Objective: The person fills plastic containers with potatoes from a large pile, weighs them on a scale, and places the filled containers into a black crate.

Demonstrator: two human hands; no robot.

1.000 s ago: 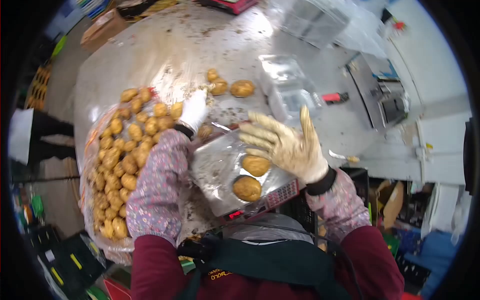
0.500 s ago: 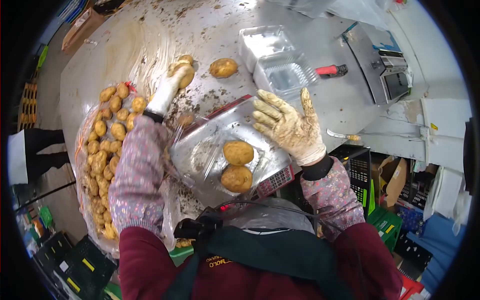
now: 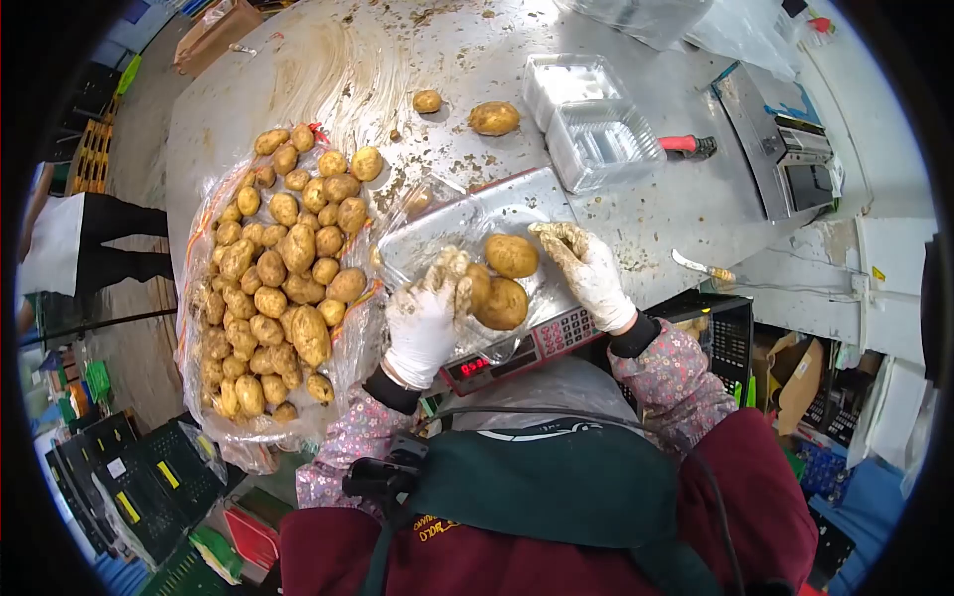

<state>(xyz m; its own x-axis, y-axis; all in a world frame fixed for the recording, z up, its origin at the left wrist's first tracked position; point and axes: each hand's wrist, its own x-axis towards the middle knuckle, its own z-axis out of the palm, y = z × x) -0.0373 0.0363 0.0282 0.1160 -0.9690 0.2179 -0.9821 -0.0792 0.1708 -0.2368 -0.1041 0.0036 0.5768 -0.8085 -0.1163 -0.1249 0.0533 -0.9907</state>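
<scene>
My left hand [image 3: 422, 323], in a dirty white glove, has its fingers bent around the left side of a potato [image 3: 477, 288]. That potato touches two others, an upper potato [image 3: 511, 255] and a lower potato [image 3: 503, 304], in a clear plastic container [image 3: 452, 223] on a metal scale [image 3: 549, 199]. My right hand [image 3: 588, 273], gloved too, is at the container's right side with its fingers stretched out and nothing visible between them. Red digits glow on the scale's display [image 3: 477, 366], partly lit.
Many potatoes [image 3: 298, 248] lie in an opened plastic bag at the left. Beyond the scale are two loose potatoes, one large [image 3: 494, 118], and clear containers [image 3: 601, 144]. A red-handled tool [image 3: 686, 145] and a knife [image 3: 704, 265] lie right. A person [image 3: 89, 243] stands far left.
My left hand has come back from the far side of the table to the container with a potato. My right hand has lowered beside the container. The view has shifted left.
</scene>
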